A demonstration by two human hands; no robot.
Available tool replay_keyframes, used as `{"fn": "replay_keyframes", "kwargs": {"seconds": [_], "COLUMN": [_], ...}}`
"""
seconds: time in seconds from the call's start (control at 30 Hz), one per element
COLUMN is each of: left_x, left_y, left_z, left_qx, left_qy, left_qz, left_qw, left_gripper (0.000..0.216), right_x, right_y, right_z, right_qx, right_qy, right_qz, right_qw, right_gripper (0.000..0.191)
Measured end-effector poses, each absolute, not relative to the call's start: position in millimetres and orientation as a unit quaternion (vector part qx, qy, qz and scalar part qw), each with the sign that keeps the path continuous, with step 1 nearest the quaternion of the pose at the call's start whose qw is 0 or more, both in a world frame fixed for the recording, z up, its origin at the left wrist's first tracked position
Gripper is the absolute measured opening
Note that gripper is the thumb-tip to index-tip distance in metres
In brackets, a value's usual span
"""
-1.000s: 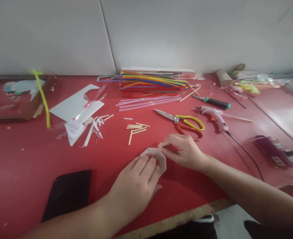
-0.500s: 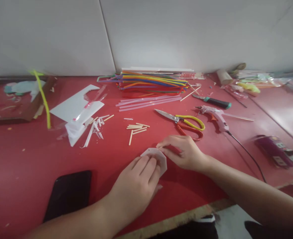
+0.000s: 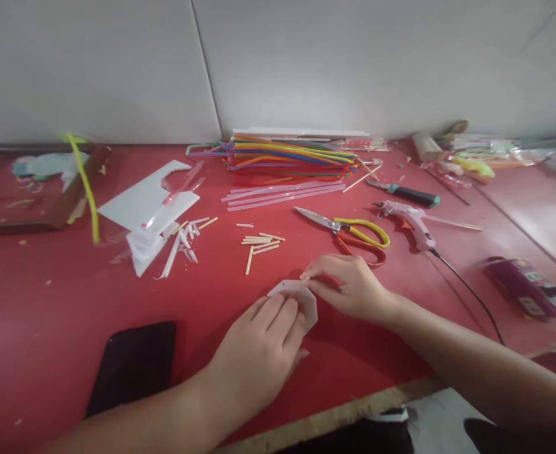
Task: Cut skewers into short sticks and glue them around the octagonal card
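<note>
The white many-sided piece (image 3: pixel 311 308) is low at the centre of the view, over the near part of the red tabletop (image 3: pixel 202 302). The left hand (image 3: pixel 265 334) grips it, fingers laid across its face and thumb partly visible at the near side. The right hand (image 3: pixel 347 284) is closed to a pinch, thumb and forefinger meeting at the upper right edge of the piece; what lies between the tips is too small to identify. A small dark spot shows near the upper rim; whether it is a hole cannot be determined.

The step in hand is judged to be fine work at the rim. For a sound result, the left hand should hold the piece steady without bending it, with its fingers well back from the worked edge. The right fingertips should press lightly and squarely, so that the join, if one is intended, sits true.

Matters noted: the scissors (image 3: pixel 339 228) lie just beyond the right hand and would be better moved aside. The glue gun (image 3: pixel 413 224) lies further right, its cord running toward the right forearm; sleeve and skin should avoid its nozzle. The short sticks (image 3: pixel 263 241) lie within reach.
</note>
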State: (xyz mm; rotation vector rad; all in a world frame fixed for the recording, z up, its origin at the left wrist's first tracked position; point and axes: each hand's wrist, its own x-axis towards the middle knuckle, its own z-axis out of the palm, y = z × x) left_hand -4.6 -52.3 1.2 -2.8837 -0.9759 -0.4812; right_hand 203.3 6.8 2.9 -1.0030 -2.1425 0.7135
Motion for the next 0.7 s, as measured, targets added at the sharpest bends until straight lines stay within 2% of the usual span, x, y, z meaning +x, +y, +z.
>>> {"fn": "replay_keyframes", "kwargs": {"seconds": [0.17, 0.5, 0.7], "left_x": [-5.0, -5.3, -4.9], "left_y": [-52.3, -53.1, -52.3], "left_z": [1.7, 1.5, 0.8], "left_qx": [-0.935, -0.934, -0.936], "left_qy": [-0.317, -0.319, -0.318], "left_qz": [-0.155, -0.158, -0.148], "left_qw": [0.031, 0.025, 0.028], "left_gripper": [0.034, 0.034, 0.034], "right_x": [205.2, 200.5, 202.0], "right_y": [4.3, 7.6, 2.7], "right_z": [4.4, 2.9, 2.5], "right_qx": [-0.381, -0.388, -0.390], "right_qy": [-0.823, -0.814, -0.815], "right_qz": [0.287, 0.260, 0.288], "right_qw": [0.309, 0.344, 0.319], "right_gripper": [0.012, 0.008, 0.009]}}
